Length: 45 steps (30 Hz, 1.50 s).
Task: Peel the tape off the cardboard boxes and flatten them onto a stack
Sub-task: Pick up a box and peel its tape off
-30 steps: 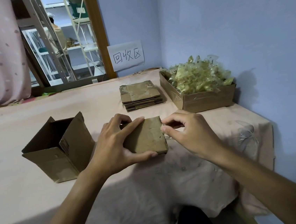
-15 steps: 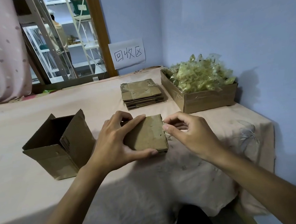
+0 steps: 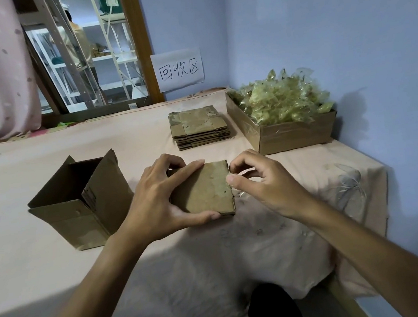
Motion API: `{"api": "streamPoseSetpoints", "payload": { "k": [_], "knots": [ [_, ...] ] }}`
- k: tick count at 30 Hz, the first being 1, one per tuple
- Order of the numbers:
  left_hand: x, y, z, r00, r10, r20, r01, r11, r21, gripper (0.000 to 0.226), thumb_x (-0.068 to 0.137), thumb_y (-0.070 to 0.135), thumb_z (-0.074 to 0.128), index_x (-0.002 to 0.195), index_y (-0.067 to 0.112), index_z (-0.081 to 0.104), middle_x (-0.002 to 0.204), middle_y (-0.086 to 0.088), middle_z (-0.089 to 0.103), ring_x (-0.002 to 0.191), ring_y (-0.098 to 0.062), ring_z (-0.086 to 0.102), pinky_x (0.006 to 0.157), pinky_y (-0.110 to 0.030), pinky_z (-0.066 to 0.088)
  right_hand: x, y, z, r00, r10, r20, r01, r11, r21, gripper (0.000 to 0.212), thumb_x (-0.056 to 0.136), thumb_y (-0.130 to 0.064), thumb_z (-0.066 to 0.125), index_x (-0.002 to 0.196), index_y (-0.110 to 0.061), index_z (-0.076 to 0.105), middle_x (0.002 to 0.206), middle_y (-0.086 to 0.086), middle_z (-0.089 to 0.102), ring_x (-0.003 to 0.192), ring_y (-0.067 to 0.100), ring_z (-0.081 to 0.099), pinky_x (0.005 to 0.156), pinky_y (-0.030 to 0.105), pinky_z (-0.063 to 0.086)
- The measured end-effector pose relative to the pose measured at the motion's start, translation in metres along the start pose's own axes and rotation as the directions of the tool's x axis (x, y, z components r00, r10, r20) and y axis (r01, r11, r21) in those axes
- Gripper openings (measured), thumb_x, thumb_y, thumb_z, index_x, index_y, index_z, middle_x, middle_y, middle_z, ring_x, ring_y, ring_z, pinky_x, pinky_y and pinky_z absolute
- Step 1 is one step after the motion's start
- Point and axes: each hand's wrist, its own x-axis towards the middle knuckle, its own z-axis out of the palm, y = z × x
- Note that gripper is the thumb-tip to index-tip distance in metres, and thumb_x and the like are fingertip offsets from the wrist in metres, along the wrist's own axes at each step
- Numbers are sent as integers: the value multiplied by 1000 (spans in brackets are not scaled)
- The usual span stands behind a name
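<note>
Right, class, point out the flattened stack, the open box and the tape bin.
flattened stack (image 3: pixel 196 123), head view, top sheet.
open box (image 3: pixel 65 222), head view, near wall.
tape bin (image 3: pixel 295 133), head view, front wall.

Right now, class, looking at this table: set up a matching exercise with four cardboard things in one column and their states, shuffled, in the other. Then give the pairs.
1 small box
2 open box
3 flattened stack
4 wide box

A filled with crumpled tape
B stands at the left, flaps up
C gripped by the left hand, right hand pinching its edge
D lies in flat layers

Pairs: 1-C, 2-B, 3-D, 4-A
</note>
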Motion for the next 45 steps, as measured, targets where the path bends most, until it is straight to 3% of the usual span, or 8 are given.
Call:
{"api": "streamPoseSetpoints", "payload": {
  "k": [10,15,19,24,28,36,41,45],
  "knots": [
    [0,0,0,1000,7,-2,-7,1000,8,97,67,88,67,146,32,58,124,1,50,112,-17,53,96,-39,45,4,2,1,996,83,-13,-77,966,247,18,87,-11,81,96,-6,66,85,-5,67,83,10,64,82,27,51],
    [5,-1,0,1000,-10,14,10,1000,13,97,67,90,64,145,33,58,125,3,50,112,-16,52,96,-37,43,-3,-4,4,983,24,-183,-33,999,-43,8,87,-22,82,94,-19,78,90,-10,77,87,6,72,87,33,58],
    [4,0,0,1000,-13,20,13,1000,15,97,66,91,65,145,35,57,126,3,50,112,-17,52,96,-37,43,-2,-6,0,989,-29,-147,13,994,-111,8,89,-24,80,88,-17,77,89,-9,73,87,10,70,85,33,55],
    [1,3,-2,1000,-1,16,0,1000,7,97,66,89,67,145,33,58,126,4,49,112,-14,50,95,-34,40,5,-2,-5,998,28,55,-35,991,132,14,90,-5,75,84,-6,63,85,-6,60,77,6,59,77,21,46],
    [-1,4,-2,1000,-8,12,8,1000,-19,97,65,88,69,144,33,59,124,3,50,111,-15,52,96,-36,44,7,-2,1,999,8,49,-19,976,219,19,86,-7,75,81,-1,58,80,-6,55,71,6,52,70,19,44],
    [1,4,-3,999,-32,17,32,999,-38,98,63,88,68,143,32,60,122,3,50,109,-9,47,95,-32,40,0,-4,7,992,-93,-85,93,996,-9,13,88,-18,72,81,-12,63,85,-4,62,84,15,61,86,31,48],
    [4,5,-1,999,-33,13,33,999,-32,97,64,87,68,144,32,60,122,3,50,110,-9,46,95,-33,40,-7,-8,6,977,-66,-203,38,989,-140,25,88,-21,80,106,-17,62,93,-7,70,94,8,68,87,26,51],
    [7,5,-1,998,-53,35,54,998,-31,98,64,89,67,145,34,59,124,5,49,111,-9,45,96,-33,39,-5,-9,5,926,-345,-151,230,835,-499,18,93,-20,71,111,-19,73,102,-6,66,97,10,64,86,29,51]
  ]
}}
